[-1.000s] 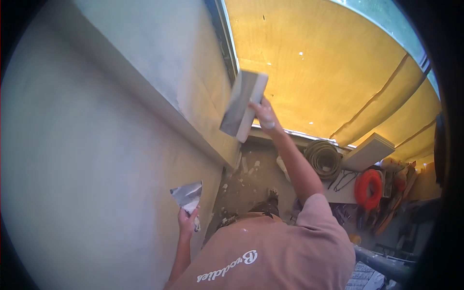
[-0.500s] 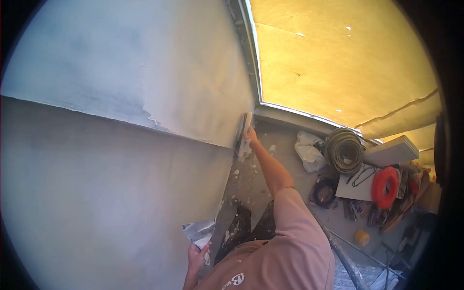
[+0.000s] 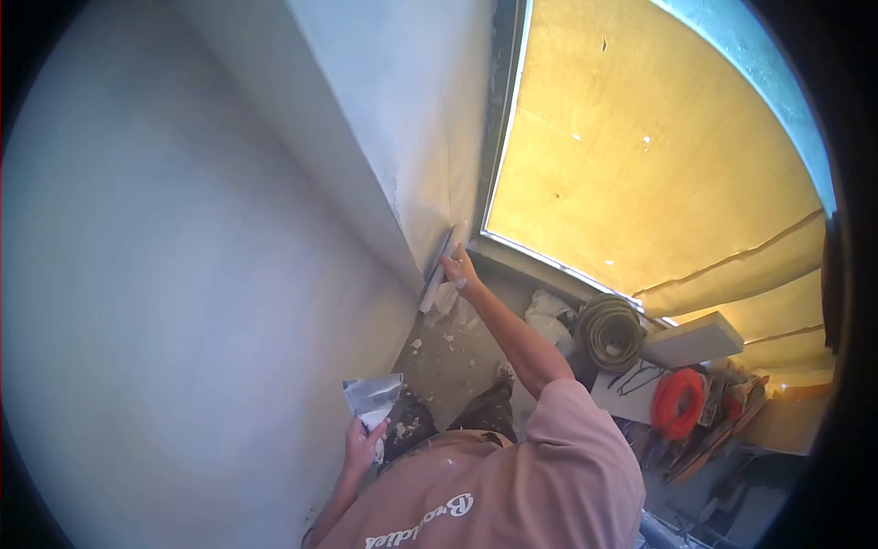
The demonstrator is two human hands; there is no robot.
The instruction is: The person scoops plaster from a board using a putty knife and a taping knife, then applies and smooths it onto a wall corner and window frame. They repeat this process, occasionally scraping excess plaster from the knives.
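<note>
My right hand reaches out and down, gripping a long flat plastering trowel. Its blade lies against the lower end of the pale plastered wall face, beside the window frame. My left hand is held close to my body and grips a small metal putty knife smeared with white plaster, its blade pointing up near the grey wall. My pink shirt fills the bottom of the view.
A yellow sheet covers the window. On the plaster-spattered floor below lie a coiled hose, a white bag, a white board, an orange cable reel and several tools.
The right hand brought the trowel down from high against the window edge to the wall's lower end and keeps it pressed there. The left hand kept hold of the putty knife.
</note>
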